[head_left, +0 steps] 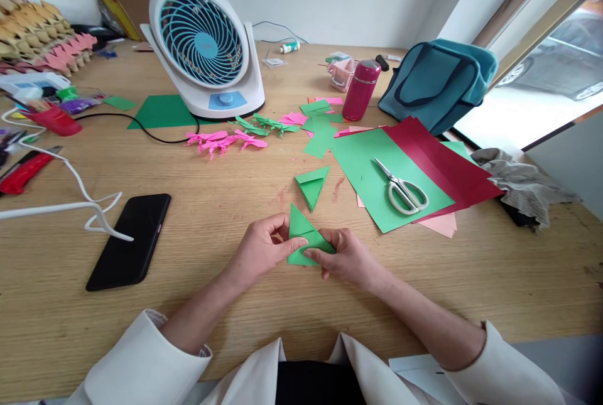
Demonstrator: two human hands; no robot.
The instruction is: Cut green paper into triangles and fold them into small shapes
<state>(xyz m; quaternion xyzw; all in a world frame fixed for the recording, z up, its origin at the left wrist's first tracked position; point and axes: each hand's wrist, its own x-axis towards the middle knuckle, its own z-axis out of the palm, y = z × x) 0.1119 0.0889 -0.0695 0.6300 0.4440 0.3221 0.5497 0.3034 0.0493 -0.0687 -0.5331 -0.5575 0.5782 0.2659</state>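
Observation:
Between my two hands is a folded piece of green paper [301, 226], triangular in outline with a crease across it. My left hand [266, 245] pinches its left side, thumb on top and fingers behind. At the right, my right hand [348, 257] grips the lower right corner, its thumb pressed on the face of the paper. Just beyond the hands, a second folded green paper triangle [313, 186] lies on the table. Farther back are small folded pink paper figures [225, 140] and green paper figures [266, 125], beside loose green paper pieces [320, 132].
White-handled scissors [406, 196] rest on a green sheet [362, 172] over red sheets [438, 163] at right. A magenta flask [362, 90] and teal bag [438, 85] stand behind. A white fan [202, 47] is at back left; a black phone [129, 242] lies left, crossed by a white cable [75, 205].

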